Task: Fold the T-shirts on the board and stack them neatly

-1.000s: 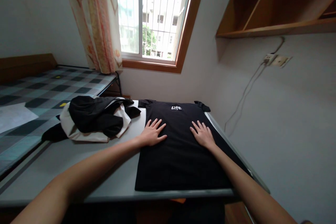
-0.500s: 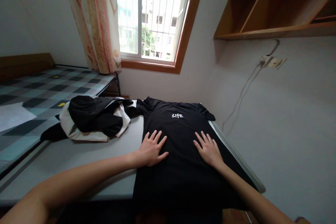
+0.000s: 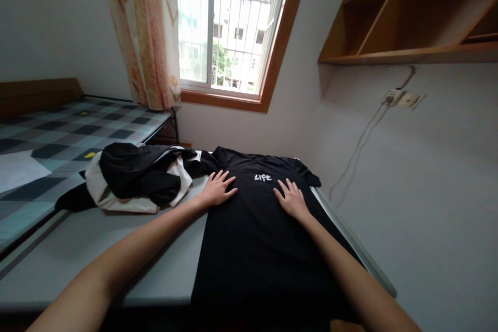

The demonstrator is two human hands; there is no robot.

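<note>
A black T-shirt with a white print near its collar lies spread on the light grey table. Its collar end points toward the window, and its lower end hangs over the table's front edge. My left hand rests flat on the shirt's left side below the sleeve, fingers spread. On the right side of the chest, my right hand also lies flat with fingers apart. Neither hand grips the cloth. The left sleeve reaches toward a heap of black and white clothes.
Left of the table stands a bed with a checked mattress and a white paper on it. A wall with a socket and hanging cables borders the right side. Above it is a wooden shelf. A barred window is behind.
The shirt has shifted toward me, so its lower end now hangs over the front edge. My hands slid toward me with it, then moved back up toward the collar.
</note>
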